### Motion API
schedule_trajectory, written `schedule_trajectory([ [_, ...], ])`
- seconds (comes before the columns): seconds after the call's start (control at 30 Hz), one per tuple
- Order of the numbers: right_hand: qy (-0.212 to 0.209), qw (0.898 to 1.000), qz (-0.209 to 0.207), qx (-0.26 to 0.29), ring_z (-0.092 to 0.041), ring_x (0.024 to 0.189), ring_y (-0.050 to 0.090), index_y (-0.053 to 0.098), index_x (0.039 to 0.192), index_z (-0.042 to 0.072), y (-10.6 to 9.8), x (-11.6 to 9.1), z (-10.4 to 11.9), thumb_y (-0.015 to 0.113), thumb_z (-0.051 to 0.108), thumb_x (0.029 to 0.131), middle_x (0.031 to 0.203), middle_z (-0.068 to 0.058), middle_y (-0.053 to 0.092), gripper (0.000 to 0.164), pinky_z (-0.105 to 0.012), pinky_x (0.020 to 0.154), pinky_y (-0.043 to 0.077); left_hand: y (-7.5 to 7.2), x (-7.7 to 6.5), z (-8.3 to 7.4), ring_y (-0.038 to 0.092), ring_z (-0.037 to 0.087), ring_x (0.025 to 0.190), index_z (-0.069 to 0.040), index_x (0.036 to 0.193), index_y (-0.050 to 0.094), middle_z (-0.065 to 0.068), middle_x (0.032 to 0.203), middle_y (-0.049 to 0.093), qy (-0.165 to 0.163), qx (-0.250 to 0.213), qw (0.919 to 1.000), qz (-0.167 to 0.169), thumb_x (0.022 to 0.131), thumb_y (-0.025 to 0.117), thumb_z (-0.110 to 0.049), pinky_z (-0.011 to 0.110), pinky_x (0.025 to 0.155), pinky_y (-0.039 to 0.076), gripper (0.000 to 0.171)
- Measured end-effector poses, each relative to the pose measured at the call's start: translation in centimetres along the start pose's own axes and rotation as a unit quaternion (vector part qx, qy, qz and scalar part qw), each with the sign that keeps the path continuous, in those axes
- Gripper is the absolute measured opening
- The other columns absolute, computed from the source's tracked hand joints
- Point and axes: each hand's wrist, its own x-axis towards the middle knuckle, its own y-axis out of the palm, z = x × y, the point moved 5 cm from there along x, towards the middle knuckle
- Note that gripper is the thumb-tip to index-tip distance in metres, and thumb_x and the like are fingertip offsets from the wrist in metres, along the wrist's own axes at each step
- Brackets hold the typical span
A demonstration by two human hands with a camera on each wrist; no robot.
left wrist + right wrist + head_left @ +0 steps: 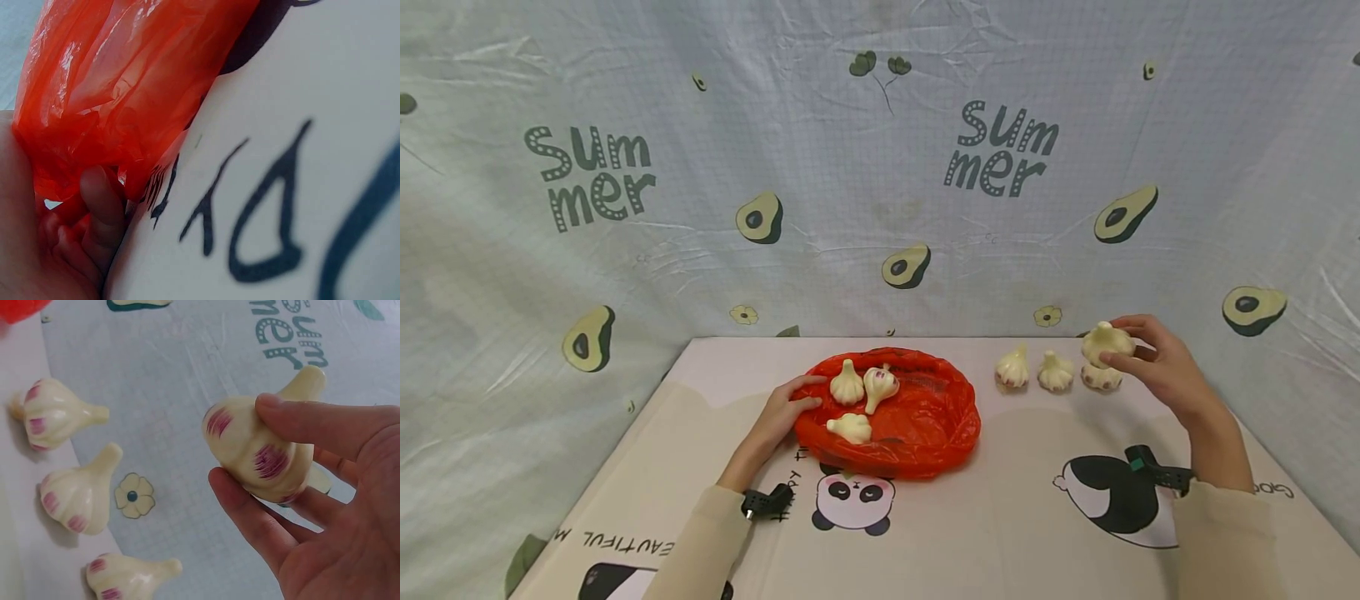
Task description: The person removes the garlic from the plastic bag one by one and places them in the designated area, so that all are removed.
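Between thumb and fingers, my right hand (pixel 1168 371) holds a garlic bulb (pixel 262 444), cream with purple streaks and a thick stem. It is raised above the back right of the table. Below it, three more garlic bulbs stand in a row: one on the left (pixel 1012 369), one in the middle (pixel 1056 372) and one on the right (pixel 1102 379), partly covered by the held bulb. My left hand (pixel 778 417) grips the left rim of a red plastic bag (pixel 925 462), its fingers curled at the edge. Three garlic bulbs (pixel 850 428) lie inside the open bag, towards its left.
The pale tabletop (pixel 992 517) carries printed pandas and lettering. Behind it hangs a light curtain (pixel 820 167) with avocado and "summer" prints, meeting the table's back edge close behind the bag and the row of bulbs. It also runs along the right side.
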Motion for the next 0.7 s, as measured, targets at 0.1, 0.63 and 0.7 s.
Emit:
schedule_trajectory([
  [0.1,0.011,1.000,-0.011,-0.003,0.011,0.100,0.057,0.049,0.138,0.019,-0.3,-0.1,-0.2,0.068,0.020,0.099,0.126,0.026,0.045,0.043,-0.011,0.079,0.044,0.0,0.0,0.0,0.040,0.043,0.149,-0.006,0.144,0.058,0.021,0.160,0.045,-0.001,-0.003,1.0000,0.001,0.099,0.055,-0.010,0.055,0.119,0.041,0.045],
  [0.63,0.007,0.997,-0.069,0.025,0.012,0.100,0.057,0.051,0.137,0.024,-2.0,-0.7,-1.4,0.069,0.015,0.099,0.124,0.027,0.046,0.043,-0.002,0.080,0.043,0.0,0.2,0.3,0.040,0.043,0.149,-0.007,0.143,0.060,0.020,0.160,0.045,-0.013,-0.002,0.9999,-0.001,0.099,0.055,-0.011,0.054,0.117,0.042,0.044],
  [0.7,0.010,0.997,-0.075,0.027,0.012,0.101,0.056,0.051,0.137,0.025,-2.2,-0.8,-1.6,0.069,0.015,0.099,0.124,0.028,0.046,0.043,-0.001,0.080,0.043,0.0,0.2,0.3,0.040,0.043,0.150,-0.007,0.142,0.060,0.020,0.159,0.045,-0.012,-0.003,0.9999,-0.001,0.099,0.055,-0.011,0.054,0.118,0.042,0.044],
])
